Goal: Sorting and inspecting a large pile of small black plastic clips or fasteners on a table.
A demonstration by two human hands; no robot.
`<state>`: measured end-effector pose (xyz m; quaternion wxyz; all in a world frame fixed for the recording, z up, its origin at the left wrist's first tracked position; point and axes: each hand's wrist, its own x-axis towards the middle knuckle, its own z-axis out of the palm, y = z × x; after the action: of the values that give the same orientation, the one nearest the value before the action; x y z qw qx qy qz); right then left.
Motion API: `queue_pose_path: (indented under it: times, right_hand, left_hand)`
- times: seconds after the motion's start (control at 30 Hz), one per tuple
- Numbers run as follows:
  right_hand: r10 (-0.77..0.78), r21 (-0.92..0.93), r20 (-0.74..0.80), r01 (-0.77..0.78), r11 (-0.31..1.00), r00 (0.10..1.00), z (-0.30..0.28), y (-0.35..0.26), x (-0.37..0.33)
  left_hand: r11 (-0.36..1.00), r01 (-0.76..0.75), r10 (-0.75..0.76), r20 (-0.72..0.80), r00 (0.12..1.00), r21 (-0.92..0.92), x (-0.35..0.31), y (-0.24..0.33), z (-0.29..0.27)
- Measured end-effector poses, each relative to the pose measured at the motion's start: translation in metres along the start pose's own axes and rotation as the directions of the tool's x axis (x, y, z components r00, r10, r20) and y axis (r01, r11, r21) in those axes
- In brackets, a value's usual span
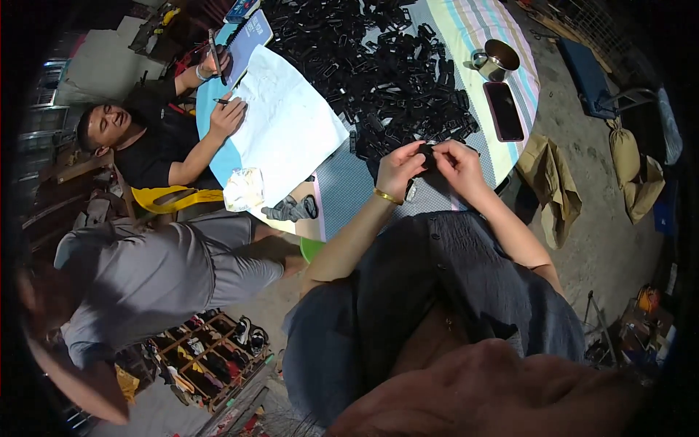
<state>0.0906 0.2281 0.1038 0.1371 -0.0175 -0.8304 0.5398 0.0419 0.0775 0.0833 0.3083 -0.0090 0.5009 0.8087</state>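
At the near edge of the table my two hands meet over a small black piece (427, 155), which looks like one of the buckle-like parts. My left hand (398, 171), with a gold-coloured band at its wrist, pinches it from the left. From the right, the bent fingers of my right hand (462, 170) close on the same piece. Fingers cover most of it, so its exact shape is hidden. Just beyond my hands spreads a large heap of black plastic buckle-like parts (378, 80), some with open rectangular frames.
A metal mug (497, 60) and a dark phone (503, 111) lie at the table's right. On the left are a large white sheet (287, 124), a notebook (250, 40) and grey cloth (293, 209). One seated person (149, 135) holds a pen; another (153, 273) stands nearby.
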Motion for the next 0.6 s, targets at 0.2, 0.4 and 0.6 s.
queue_pose_path:
  times: [0.2, 0.4, 0.6]
  right_hand:
    - [-0.072, -0.043, -0.033, 0.07, 0.997, 0.997, 0.0, -0.001, -0.01]
    - [-0.288, -0.283, -0.057, 0.261, 0.923, 0.956, 0.001, -0.004, -0.013]
    - [-0.112, -0.145, 0.008, 0.112, 0.983, 0.994, 0.008, -0.01, -0.018]
  left_hand:
    - [0.999, 0.028, -0.029, 0.015, 0.999, 0.037, -0.003, -0.004, -0.002]
    - [0.994, -0.06, 0.057, 0.031, 0.998, 0.092, -0.006, -0.008, 0.009]
    - [0.981, -0.082, 0.092, -0.049, 0.995, 0.178, -0.012, -0.007, 0.001]
